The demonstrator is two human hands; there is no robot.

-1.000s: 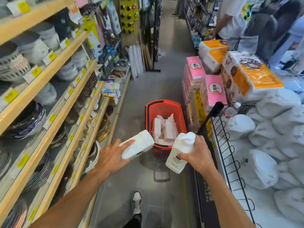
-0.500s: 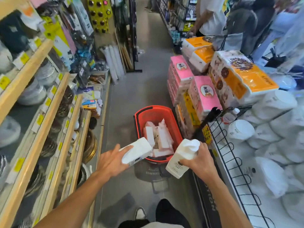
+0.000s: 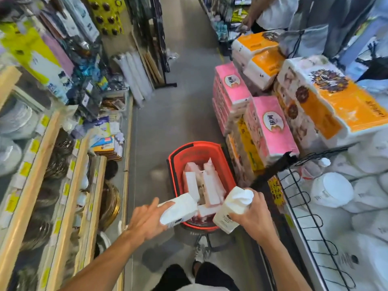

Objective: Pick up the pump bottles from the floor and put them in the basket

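So there are 2 white pump bottles in play here, 1 per hand, both held right over the near end of the red basket (image 3: pixel 195 147) sitting on the aisle floor (image 3: pixel 172 122). The left bottle (image 3: pixel 178 211) is a boxy, flat-sided white thing with a small dark label near the end closest to the person. The left hand (image 3: pixel 147 219) grips it with the thumb on top and fingers wrapped underneath. Its long axis lies close to level, running from lower left up to the right, with the far end poking in over the basket's near rim. The right bottle (image 3: pixel 233 208) is white too, with a rounded white pump cap and some dark print low on the body. The right hand (image 3: pixel 252 217) is clenched around its upper part, and it sits tilted, cap up and to the right, base down and to the left, just over the basket's near right corner. Inside the basket are several more white and pinkish bottles (image 3: pixel 201 183) lying roughly lengthwise. Pink tissue packs (image 3: pixel 270 127) are stacked just to the right of the basket, a black wire rack (image 3: pixel 304 206) is beside the right arm, and wooden shelves (image 3: pixel 63 185) of dishes run along the left.
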